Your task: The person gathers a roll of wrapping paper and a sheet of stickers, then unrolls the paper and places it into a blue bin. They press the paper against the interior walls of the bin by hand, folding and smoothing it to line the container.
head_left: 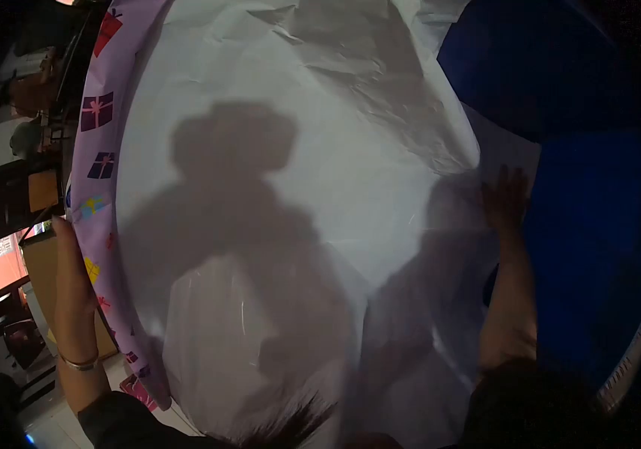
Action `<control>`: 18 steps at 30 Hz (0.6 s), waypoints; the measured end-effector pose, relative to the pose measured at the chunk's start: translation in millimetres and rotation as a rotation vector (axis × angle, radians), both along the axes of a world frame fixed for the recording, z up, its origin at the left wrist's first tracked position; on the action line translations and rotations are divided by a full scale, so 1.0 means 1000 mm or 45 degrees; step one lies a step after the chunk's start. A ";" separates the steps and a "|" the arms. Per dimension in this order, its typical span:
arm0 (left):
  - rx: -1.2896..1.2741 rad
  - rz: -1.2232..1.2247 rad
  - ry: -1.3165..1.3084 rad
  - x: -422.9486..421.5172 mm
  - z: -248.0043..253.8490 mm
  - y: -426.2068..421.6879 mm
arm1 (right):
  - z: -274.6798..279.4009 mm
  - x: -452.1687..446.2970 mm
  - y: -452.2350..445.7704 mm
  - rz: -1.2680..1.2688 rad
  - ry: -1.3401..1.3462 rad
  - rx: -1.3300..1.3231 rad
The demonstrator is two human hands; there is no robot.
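A large sheet of wrapping paper (365, 217) fills the middle of the view, white side up and creased near the top. Along its left side a pink printed border (98, 142) shows gift boxes and bows. My left hand (74, 288), with a bracelet at the wrist, is against that border; one digit points up and the other fingers are hidden. On the right, my right hand (506, 196) lies flat on the sheet's shaded edge, fingers spread. Shadows of my head and arms fall across the paper.
A dark blue surface (593, 224) lies beyond the paper on the right. At the left, brown cardboard (42, 280) stands near my left hand, with a bright pink-red panel (5, 263) and dim furniture behind. Pale floor tiles (62, 423) show at lower left.
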State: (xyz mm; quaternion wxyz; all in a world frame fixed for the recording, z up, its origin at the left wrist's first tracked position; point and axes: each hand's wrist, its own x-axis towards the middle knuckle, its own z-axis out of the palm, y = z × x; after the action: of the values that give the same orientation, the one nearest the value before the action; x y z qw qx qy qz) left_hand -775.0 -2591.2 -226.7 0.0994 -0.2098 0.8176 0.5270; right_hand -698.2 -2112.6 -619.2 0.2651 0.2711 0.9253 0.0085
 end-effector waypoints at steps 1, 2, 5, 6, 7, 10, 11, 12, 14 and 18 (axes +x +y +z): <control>-0.085 -0.054 0.034 0.009 0.002 0.003 | 0.000 -0.001 -0.001 -0.001 0.004 0.000; -0.196 -0.169 0.060 0.018 0.002 0.007 | 0.001 -0.003 -0.002 -0.014 -0.016 -0.011; -0.594 -0.657 0.108 0.036 -0.016 0.011 | -0.014 -0.003 0.000 -0.026 -0.027 -0.014; -0.521 -0.524 0.040 0.040 -0.024 0.014 | -0.021 -0.003 0.001 -0.019 -0.023 -0.003; -0.447 -0.389 -0.026 0.042 -0.029 0.015 | -0.027 -0.001 0.002 -0.019 -0.019 -0.008; -0.263 -0.265 -0.074 0.030 -0.005 0.013 | -0.008 -0.002 0.003 0.035 0.102 0.016; -0.169 -0.200 -0.105 0.027 -0.008 0.013 | -0.011 -0.001 0.003 0.028 0.113 0.003; -0.077 -0.132 -0.137 0.027 -0.014 0.013 | -0.018 0.001 0.004 0.025 0.123 -0.013; 0.009 -0.052 -0.171 0.023 -0.016 0.011 | -0.016 0.000 0.004 0.035 0.107 -0.021; -0.666 -0.180 -0.165 0.017 -0.013 0.028 | 0.003 -0.012 0.000 0.003 -0.072 0.016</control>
State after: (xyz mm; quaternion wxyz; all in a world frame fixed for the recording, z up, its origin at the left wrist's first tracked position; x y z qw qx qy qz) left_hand -758.3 -2563.2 -239.9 0.1303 -0.2040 0.9303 0.2754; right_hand -709.9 -2112.8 -616.0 0.2893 0.2712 0.9177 0.0222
